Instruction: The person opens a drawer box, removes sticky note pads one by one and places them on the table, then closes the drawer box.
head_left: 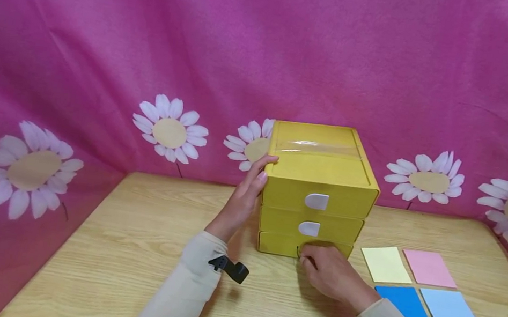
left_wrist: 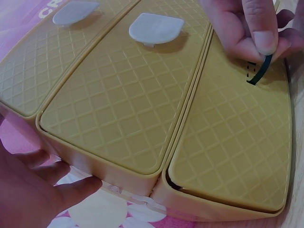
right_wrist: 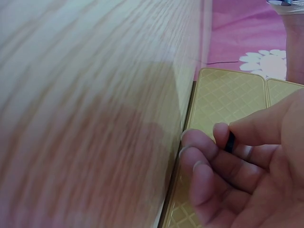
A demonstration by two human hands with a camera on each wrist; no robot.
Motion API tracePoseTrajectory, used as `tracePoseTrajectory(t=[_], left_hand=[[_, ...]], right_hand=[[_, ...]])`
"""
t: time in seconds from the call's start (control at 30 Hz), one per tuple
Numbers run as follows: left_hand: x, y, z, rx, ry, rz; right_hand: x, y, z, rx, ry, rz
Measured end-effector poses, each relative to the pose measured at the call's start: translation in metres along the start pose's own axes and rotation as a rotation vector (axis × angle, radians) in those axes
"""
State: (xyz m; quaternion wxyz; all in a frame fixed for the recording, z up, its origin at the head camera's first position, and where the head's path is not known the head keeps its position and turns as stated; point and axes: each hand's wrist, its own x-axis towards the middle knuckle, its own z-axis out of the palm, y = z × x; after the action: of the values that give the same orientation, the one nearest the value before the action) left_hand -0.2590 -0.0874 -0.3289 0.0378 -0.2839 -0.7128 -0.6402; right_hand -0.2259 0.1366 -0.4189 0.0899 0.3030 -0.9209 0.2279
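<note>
A yellow three-drawer box [head_left: 320,170] stands on the wooden table, its drawer fronts patterned with a diamond grid. White tabs [left_wrist: 156,28] stick out from the top and middle drawers. On the bottom drawer [left_wrist: 228,137] a thin dark strap loop [left_wrist: 261,71] serves in place of a tab. My right hand [head_left: 333,272] pinches that strap between thumb and finger, low and close to the tabletop. Against the box's left side rests my left hand [head_left: 244,195], fingers spread along the wall near the top edge. A narrow dark gap shows at the bottom drawer's left edge.
To the right of the box lie sticky-note pads in pale yellow [head_left: 386,264], pink [head_left: 430,268], dark blue [head_left: 405,308] and light blue [head_left: 453,313]. Clear tape [head_left: 314,148] crosses the box top. A magenta cloth [head_left: 269,47] with daisies hangs behind the table [head_left: 121,270].
</note>
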Motion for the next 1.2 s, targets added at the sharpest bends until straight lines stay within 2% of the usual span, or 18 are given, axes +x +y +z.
tracePoseTrajectory(t=[0.4, 0.83, 1.2], left_hand=[[-0.0022, -0.0005, -0.0031, -0.021, 0.008, 0.006], [0.0013, -0.0009, -0.0018, -0.028, 0.001, 0.016], [0.0011, -0.0015, 0.0006, -0.023, 0.003, 0.015]], right_hand=[[0.0012, -0.0037, -0.0002, 0.051, -0.033, 0.027], [-0.0019, -0.003, -0.0017, 0.029, 0.026, 0.08], [-0.004, 0.0007, -0.0019, 0.047, 0.018, 0.054]])
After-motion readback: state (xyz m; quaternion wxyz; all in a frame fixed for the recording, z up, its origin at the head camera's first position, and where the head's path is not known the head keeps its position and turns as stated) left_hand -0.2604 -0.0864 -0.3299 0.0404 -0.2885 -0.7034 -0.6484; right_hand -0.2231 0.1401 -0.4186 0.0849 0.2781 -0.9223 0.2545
